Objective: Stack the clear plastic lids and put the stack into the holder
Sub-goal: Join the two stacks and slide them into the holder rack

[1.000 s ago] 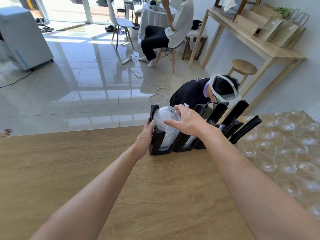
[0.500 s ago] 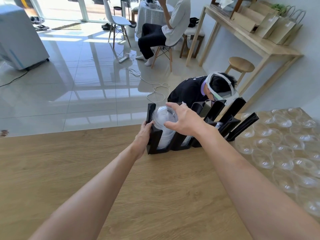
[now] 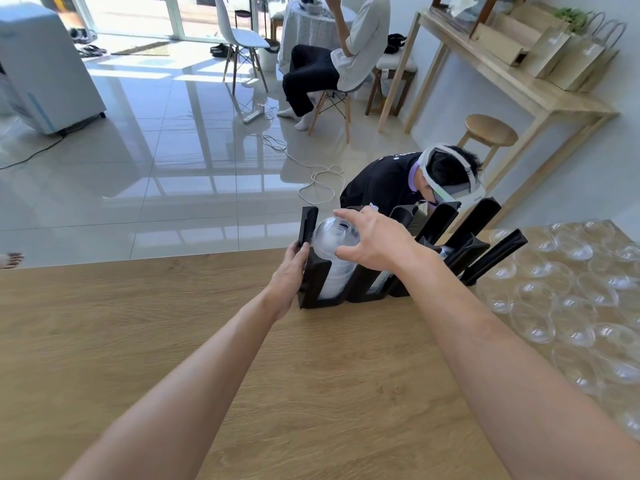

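Near side of the table [image 3: 242, 393] is bare wood, so there's loads of room to come in from the front and the left. The holder [image 3: 313, 278] sits at the far edge, and its black dividers stick up tilted, so each slot is only open from above. Leftmost slot is already packed with the lid stack [image 3: 330, 247], with the right hand [image 3: 375, 242] spread over its top and the left hand [image 3: 289, 271] against the holder's left wall. Right side is crowded: loose lids [image 3: 568, 306] cover the table from just beside the holder out to the edge. A person in a headset [image 3: 446, 174] crouches right behind the holder.
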Motion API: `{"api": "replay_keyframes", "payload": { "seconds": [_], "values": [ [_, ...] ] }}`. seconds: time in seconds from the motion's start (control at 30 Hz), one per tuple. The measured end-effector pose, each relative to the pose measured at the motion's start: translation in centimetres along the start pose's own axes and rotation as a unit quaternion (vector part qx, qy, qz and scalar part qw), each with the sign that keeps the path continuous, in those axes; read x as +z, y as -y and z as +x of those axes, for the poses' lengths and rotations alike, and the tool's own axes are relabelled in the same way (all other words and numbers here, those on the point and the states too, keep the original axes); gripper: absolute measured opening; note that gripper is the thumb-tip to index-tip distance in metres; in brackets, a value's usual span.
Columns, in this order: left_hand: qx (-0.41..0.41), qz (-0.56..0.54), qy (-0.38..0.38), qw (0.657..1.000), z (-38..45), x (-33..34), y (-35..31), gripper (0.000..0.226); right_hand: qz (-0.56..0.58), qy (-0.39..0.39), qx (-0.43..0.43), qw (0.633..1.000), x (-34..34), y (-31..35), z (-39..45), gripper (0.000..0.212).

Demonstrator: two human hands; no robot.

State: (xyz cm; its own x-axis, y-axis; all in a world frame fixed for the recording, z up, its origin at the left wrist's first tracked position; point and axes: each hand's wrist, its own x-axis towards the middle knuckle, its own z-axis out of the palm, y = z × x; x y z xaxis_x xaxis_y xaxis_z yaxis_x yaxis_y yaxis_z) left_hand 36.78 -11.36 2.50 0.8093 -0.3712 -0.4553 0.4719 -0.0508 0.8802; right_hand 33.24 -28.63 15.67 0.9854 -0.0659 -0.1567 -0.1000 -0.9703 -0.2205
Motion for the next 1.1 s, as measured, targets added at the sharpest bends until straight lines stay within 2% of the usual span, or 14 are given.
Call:
{"api": "replay_keyframes", "payload": {
  "seconds": [0.2,0.33,0.53,0.7,0.9,0.97,1.1],
  "values": [
    [-0.011,-0.026,-0.004,1.0,-0.4,-0.2,-0.4,0.064,-0.01,-0.031,0.004,0.999,0.3,0.2,0.4,0.078],
    [-0.028,-0.036,-0.015,0.999,-0.6,-0.3,-0.4,0.052,-0.041,-0.024,-0.001,0.999,0.8,0.5,0.7,0.07],
    [-0.031,-0.056,-0.014,0.998,-1.1,-0.1,-0.7,0.041,-0.049,-0.02,0.004,0.999,0.9,0.2,0.6,0.069],
    [-0.024,-0.031,-0.041,0.998,-0.7,-0.2,-0.2,0.045,-0.064,-0.014,0.006,0.998,1.1,-0.2,0.3,0.067],
    [-0.017,0.0,-0.081,0.997,-0.5,-0.6,-0.3,0.049,-0.099,-0.015,0.0,0.995,1.4,0.2,0.0,0.076],
    [0.0,0.003,-0.092,0.996,-0.5,-0.8,-0.3,0.042,-0.078,-0.015,-0.014,0.997,1.8,0.2,-0.2,0.076],
    [0.036,-0.005,-0.093,0.995,-0.6,-0.9,-0.4,0.015,-0.063,0.004,-0.023,0.998,2.1,-0.1,-0.4,0.076]
  ]
}}
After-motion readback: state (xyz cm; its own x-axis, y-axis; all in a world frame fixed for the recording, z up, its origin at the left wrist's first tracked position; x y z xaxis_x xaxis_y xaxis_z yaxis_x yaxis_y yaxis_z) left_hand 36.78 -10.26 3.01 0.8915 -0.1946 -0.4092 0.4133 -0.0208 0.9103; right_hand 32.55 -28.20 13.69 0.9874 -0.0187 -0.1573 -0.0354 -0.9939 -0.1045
